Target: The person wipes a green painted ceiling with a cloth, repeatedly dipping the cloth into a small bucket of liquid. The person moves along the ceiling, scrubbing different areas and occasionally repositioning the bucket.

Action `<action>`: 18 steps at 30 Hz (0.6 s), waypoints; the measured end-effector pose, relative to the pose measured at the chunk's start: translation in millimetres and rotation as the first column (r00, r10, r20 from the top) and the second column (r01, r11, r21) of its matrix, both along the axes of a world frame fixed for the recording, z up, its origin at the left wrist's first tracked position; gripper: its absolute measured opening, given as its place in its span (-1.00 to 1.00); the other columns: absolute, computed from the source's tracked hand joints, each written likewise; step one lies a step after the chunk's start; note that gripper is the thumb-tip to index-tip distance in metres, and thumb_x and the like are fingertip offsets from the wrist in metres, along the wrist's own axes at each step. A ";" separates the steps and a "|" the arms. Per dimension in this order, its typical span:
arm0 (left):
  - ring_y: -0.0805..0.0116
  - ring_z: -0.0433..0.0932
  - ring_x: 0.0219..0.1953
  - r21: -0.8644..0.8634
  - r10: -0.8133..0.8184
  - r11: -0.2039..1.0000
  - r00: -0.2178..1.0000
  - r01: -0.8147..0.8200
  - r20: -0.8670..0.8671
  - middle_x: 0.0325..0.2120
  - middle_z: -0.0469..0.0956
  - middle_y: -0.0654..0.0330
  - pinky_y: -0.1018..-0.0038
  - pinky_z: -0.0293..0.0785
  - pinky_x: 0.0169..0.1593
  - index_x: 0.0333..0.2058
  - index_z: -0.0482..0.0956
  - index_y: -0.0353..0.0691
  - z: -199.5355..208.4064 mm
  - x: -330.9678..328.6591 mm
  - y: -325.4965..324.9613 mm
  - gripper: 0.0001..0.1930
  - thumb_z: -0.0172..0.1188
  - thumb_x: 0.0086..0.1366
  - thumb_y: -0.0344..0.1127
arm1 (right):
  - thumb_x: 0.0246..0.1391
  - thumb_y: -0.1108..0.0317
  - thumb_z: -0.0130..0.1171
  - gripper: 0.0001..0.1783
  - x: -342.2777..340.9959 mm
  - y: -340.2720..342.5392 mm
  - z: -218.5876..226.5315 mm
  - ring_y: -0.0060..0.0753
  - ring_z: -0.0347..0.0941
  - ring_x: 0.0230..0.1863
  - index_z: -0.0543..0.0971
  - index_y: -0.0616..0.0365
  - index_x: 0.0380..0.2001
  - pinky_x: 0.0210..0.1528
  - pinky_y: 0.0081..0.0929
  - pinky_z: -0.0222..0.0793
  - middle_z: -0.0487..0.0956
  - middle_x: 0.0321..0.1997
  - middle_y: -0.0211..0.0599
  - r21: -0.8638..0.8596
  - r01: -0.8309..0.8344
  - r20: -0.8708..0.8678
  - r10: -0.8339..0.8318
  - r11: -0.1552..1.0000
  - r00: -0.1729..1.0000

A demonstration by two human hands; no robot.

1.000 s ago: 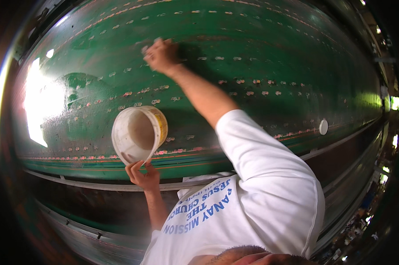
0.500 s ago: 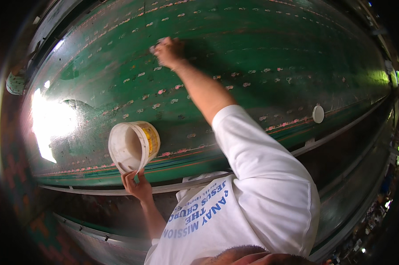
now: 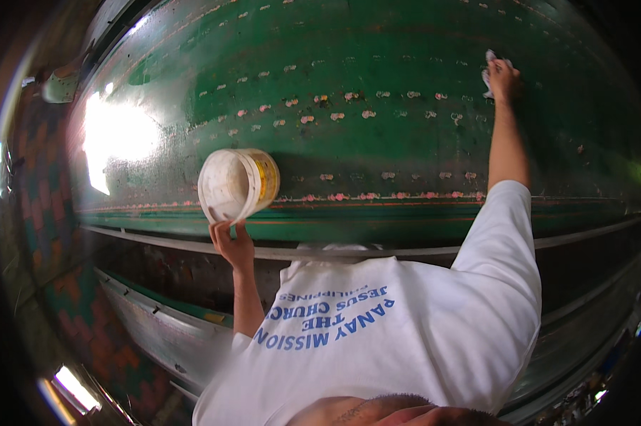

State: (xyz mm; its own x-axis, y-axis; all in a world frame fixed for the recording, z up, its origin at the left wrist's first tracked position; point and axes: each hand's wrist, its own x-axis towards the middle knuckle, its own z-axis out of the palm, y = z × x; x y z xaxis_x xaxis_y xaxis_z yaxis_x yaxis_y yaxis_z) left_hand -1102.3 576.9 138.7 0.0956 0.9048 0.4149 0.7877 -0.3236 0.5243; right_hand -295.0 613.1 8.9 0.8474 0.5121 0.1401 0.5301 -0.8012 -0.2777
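A whitish plastic bucket (image 3: 263,176) with a yellow label lies tilted at the near left of a long green table (image 3: 398,153). Its mouth faces left, and my left hand (image 3: 236,245) grips the lower rim between thumb and fingers. Far to the right, my right hand (image 3: 505,82) is closed on a crumpled white cloth (image 3: 488,79) pressed against the green surface. My right arm is stretched out almost straight. Rows of small pink and white floral marks (image 3: 368,113) run across the table between the two hands. The bucket's inner bottom is only partly visible.
A pale rail (image 3: 413,252) follows the table's near edge, close to my body. Bright light glares off the table's left part. Reddish and green floor tiles (image 3: 40,192) show at left, and a light green object (image 3: 60,86) is beyond the far left corner.
My right hand has swept far to the right across the table with the cloth. My left hand still holds the bucket. The view has shifted, and the round white disc on the right no longer shows.
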 end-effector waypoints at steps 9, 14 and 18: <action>0.14 0.51 -0.25 0.035 -0.008 0.999 0.996 0.011 -0.093 -0.26 0.47 0.11 0.31 0.48 -0.24 -0.24 0.48 -0.26 0.8 6.7 10.5 -0.73 0.47 0.38 -0.36 | 0.26 -0.08 0.28 -0.79 -133.7 -40.9 2.4 0.30 0.51 0.16 0.77 -0.36 -0.19 0.08 0.49 0.40 0.61 0.11 -0.20 0.164 -0.129 0.191 0.097 0.978 0.977; 0.11 0.60 -0.08 -0.026 0.045 0.999 0.995 -0.048 -0.093 -0.09 0.45 0.04 0.30 0.64 -0.17 -0.12 0.47 -0.33 -2.2 -0.9 2.8 -0.70 0.43 0.44 -0.32 | 0.15 0.09 0.38 -0.90 -327.1 16.4 26.4 -0.02 0.58 -0.09 0.76 -0.25 -0.38 -0.12 0.10 0.43 0.65 -0.18 -0.39 0.309 -0.506 0.159 0.481 0.805 0.862; 0.08 0.61 -0.03 -0.069 0.047 0.996 0.996 -0.052 -0.079 -0.01 0.43 -0.03 0.30 0.75 -0.10 -0.10 0.45 -0.40 5.8 12.7 13.8 -0.67 0.42 0.45 -0.33 | 0.13 0.03 0.40 -0.83 -463.7 -30.8 31.2 -0.10 0.51 0.03 0.78 -0.22 -0.33 -0.03 0.12 0.39 0.60 -0.01 -0.34 0.367 -0.726 0.174 0.724 0.581 0.668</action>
State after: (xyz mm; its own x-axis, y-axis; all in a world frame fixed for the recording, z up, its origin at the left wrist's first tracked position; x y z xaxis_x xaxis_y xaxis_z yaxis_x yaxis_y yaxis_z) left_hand -1089.7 590.6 144.5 0.0792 0.9361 0.3428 0.8406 -0.2475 0.4819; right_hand -758.7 582.2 40.1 0.2170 0.8593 0.4632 0.8897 0.0212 -0.4561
